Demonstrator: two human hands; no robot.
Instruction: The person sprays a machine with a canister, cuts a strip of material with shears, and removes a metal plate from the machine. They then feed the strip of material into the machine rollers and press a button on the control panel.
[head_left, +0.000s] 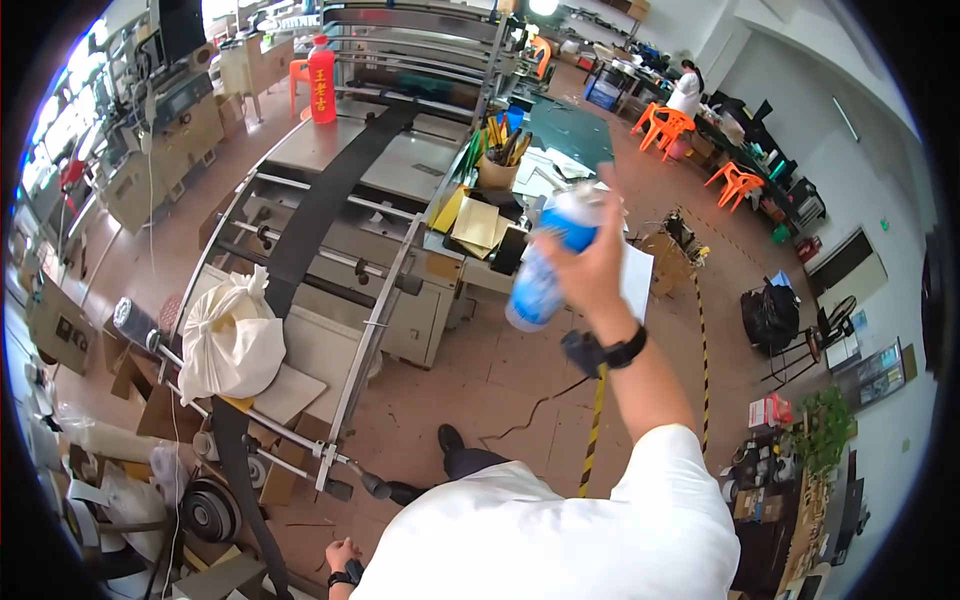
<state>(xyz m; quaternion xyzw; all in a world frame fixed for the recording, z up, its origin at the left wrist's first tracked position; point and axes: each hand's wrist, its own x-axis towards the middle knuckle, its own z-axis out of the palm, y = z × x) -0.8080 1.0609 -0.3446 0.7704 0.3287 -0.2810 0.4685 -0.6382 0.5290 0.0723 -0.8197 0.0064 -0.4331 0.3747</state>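
The metal machine frame (375,332) fills the upper left of the frame, with a long dark strip (322,205) running down it and a tied cloth bag (235,345) resting at its lower end. Right of centre, the right hand (592,268) is wrapped around a blue-and-white can (534,290), held tilted in the air. The step in hand looks like handling the can; any next move calls for a firm grip and control of its tilt. The left hand (343,553), at the lower edge, well apart from right hand and can, is curled; whether it holds anything, I cannot tell.
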